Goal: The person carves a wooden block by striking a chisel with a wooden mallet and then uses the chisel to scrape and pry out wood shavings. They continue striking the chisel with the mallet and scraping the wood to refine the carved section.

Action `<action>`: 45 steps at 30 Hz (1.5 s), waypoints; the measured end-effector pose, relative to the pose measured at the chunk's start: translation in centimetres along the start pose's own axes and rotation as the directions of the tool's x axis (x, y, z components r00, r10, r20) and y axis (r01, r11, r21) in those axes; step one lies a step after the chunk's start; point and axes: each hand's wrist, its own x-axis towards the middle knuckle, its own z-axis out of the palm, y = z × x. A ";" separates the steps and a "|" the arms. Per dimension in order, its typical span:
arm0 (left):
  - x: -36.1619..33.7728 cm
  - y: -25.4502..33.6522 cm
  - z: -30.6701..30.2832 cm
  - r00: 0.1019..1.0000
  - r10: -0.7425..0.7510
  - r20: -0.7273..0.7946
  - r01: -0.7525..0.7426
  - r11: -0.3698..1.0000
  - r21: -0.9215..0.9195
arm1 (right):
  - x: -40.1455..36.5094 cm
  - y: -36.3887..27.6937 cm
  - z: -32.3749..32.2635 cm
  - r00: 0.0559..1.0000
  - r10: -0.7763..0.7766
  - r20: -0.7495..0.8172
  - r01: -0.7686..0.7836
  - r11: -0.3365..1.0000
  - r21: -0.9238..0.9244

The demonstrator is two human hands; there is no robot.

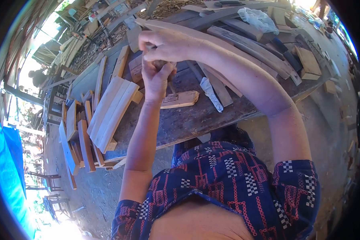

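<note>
My left hand [157, 78] is closed around a chisel [171, 87], whose narrow shaft comes out below the fingers. The shaft points down at a short wooden piece [184, 99] with dark marks on its face, lying on the workbench [160, 130]. My right hand [164, 45] is directly above the left, fingers curled; what it grips is mostly hidden. A brownish wooden block [136, 68] shows just left of my left wrist. A crumpled pale cloth or paper [211, 94] lies right of the marked piece.
Pale planed boards [113, 112] lean at the bench's left end, beside several more wooden pieces [86, 140]. Long boards [250, 52], a clear plastic bag [258, 21] and a wooden block [308, 63] occupy the far and right side. A blue tarp [8, 160] hangs at left.
</note>
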 end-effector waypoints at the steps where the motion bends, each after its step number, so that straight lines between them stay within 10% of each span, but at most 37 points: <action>1: 0.1 -1.2 0.4 0.997 0.030 -0.074 -0.025 0.998 0.056 | -0.6 -0.3 0.3 0.995 -0.056 -0.081 0.059 0.997 0.041; 5: 0.0 -1.4 1.2 0.977 0.099 -0.191 -0.098 0.995 0.012 | -5.4 1.1 -0.5 0.976 -0.017 -0.216 0.043 0.992 0.116; 10: 0.0 -1.2 0.3 0.976 0.053 -0.213 -0.047 0.998 0.031 | -16.3 5.1 -0.4 0.799 0.595 -0.080 -0.566 0.702 -0.433; 12: 0.1 -0.9 0.2 0.991 0.054 -0.126 -0.053 0.999 0.008 | -19.8 6.7 0.7 0.736 0.677 -0.004 -0.559 0.604 -0.567; 18: 0.3 -1.4 0.5 0.982 0.065 -0.179 -0.068 0.998 -0.016 | -20.7 8.8 3.4 0.686 0.685 -0.245 -0.717 0.582 -0.383; 21: 0.2 -1.4 0.5 0.981 0.051 -0.185 -0.042 0.998 0.051 | -20.4 9.4 2.1 0.596 0.794 -0.121 -0.803 0.587 -0.109; 22: 0.1 -1.3 0.6 0.984 0.036 -0.174 -0.025 0.998 0.066 | -19.9 9.2 1.3 0.604 0.788 -0.120 -0.797 0.594 -0.113; 24: 0.2 -1.4 0.8 0.984 0.048 -0.174 -0.038 0.997 0.063 | -19.1 8.1 -1.5 0.587 0.809 0.020 -0.726 0.516 0.454; 26: 0.3 -1.6 1.1 0.984 0.058 -0.167 -0.046 0.996 0.076 | -16.3 3.8 -4.2 0.732 0.574 -0.368 -0.365 0.786 0.499; 29: 0.2 -1.5 1.5 0.991 0.018 -0.136 -0.003 0.994 0.108 | -12.0 -0.5 -11.1 0.828 0.226 -0.513 0.075 0.862 0.501; 31: 0.2 -1.4 1.8 0.991 0.017 -0.133 -0.001 0.993 0.118 | -9.6 -4.2 -12.3 0.803 0.071 -0.592 0.270 0.841 0.468; 33: 0.0 -1.3 1.9 0.993 0.018 -0.118 -0.006 0.994 0.106 | -7.3 -8.9 -10.7 0.579 0.044 -0.814 0.463 0.804 0.373; 35: 0.0 -1.3 2.0 0.992 0.023 -0.125 -0.013 0.997 0.082 | -8.4 -5.7 -9.5 0.813 0.381 -0.441 -0.198 0.892 0.406; 37: 0.5 -1.5 1.7 0.990 0.032 -0.137 -0.023 0.998 0.062 | -7.6 -6.5 -7.7 0.957 0.281 -0.066 -0.289 0.926 -0.243; 40: 0.5 -1.7 1.5 0.994 0.028 -0.104 -0.018 0.995 0.097 | -6.7 -4.9 -8.8 0.930 0.353 -0.105 -0.361 0.930 -0.075; 44: -0.1 -1.5 1.6 0.993 0.034 -0.115 -0.024 0.996 0.089 | -8.0 -4.5 -13.5 0.925 0.200 -0.324 -0.065 0.922 0.382; 45: -0.1 -1.5 1.4 0.993 0.039 -0.110 -0.028 0.994 0.104 | -7.3 -8.1 -12.1 0.820 -0.030 -0.572 0.298 0.874 0.383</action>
